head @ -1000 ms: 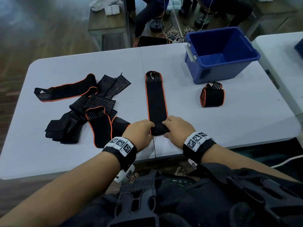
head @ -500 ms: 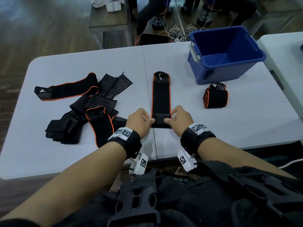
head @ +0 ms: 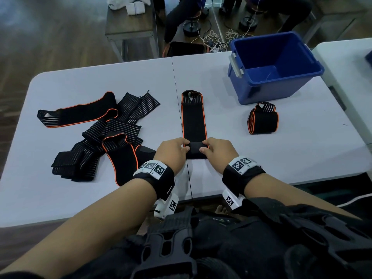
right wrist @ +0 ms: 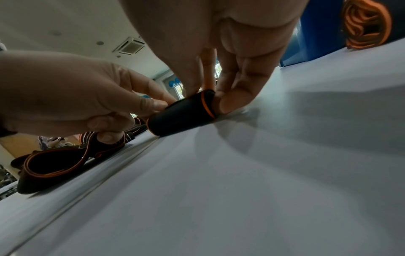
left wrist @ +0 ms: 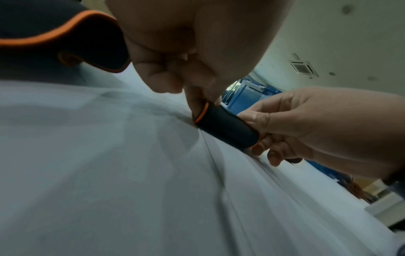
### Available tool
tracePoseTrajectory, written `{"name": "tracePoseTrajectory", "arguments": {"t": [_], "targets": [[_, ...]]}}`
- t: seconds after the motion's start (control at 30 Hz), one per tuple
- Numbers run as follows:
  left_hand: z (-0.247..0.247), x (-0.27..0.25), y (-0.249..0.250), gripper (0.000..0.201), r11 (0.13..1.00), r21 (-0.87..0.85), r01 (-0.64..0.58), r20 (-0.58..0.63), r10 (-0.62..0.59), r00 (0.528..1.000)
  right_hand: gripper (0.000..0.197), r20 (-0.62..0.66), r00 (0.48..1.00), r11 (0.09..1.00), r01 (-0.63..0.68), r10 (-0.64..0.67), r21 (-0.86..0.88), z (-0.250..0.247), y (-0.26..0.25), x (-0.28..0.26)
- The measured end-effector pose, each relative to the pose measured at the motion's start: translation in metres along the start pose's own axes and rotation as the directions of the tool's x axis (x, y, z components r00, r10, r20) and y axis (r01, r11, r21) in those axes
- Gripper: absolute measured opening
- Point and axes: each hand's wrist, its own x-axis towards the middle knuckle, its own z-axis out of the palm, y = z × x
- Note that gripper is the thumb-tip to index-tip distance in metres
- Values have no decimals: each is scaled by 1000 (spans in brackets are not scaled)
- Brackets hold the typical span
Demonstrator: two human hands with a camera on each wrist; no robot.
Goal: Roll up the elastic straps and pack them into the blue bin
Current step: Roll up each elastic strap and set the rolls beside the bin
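A black elastic strap (head: 193,119) with orange edging lies flat on the table, its near end wound into a small roll (head: 194,148). My left hand (head: 173,152) pinches the roll's left end and my right hand (head: 217,151) pinches its right end. Both wrist views show that roll (left wrist: 225,127) (right wrist: 181,115) resting on the tabletop between the fingers. One finished rolled strap (head: 262,118) stands right of it, just in front of the blue bin (head: 281,85), whose inside looks empty. A heap of loose straps (head: 96,135) lies at the left.
The grey table (head: 302,158) has a centre seam under the strap. A second table (head: 346,61) stands at the right. Beyond the far edge are a bench (head: 130,27), tangled cables and seated people's legs.
The roll has travelled away from me along the strap and grown thicker, leaving a shorter flat length. Both hands moved forward with it.
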Motion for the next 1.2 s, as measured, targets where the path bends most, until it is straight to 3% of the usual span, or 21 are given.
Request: {"name": "tracePoseTrajectory", "arguments": {"t": [0.13,0.2,0.27,0.37,0.5,0.63,0.73,1.03,1.2], "targets": [[4,-4,-3,42,975,194,-106,54,97,994,68,134,990,980,65,-39,-188,-8,9,1],[6,-10,-10,55,976,202,-87,88,70,994,67,159,987,971,67,-31,-229,-10,11,4],[6,-12,-17,67,977,197,-82,116,59,991,58,149,989,991,41,-22,-128,-10,14,6],[4,-6,-20,55,988,129,-88,95,76,993,38,92,996,993,-15,4,117,-5,20,8],[0,6,-14,38,1000,-25,-9,56,10,998,15,54,996,979,-74,65,190,-4,19,12],[2,7,-13,21,998,-50,26,36,-24,999,29,51,990,957,-142,133,252,-5,14,16],[5,8,-12,23,996,-66,58,45,-55,997,46,55,985,967,-169,161,189,-3,12,19],[-1,9,3,39,979,57,194,180,-201,963,53,145,944,954,-300,297,1,0,3,28],[-5,12,7,40,964,97,248,157,-261,953,49,146,930,942,-335,336,-35,1,2,31]]}}
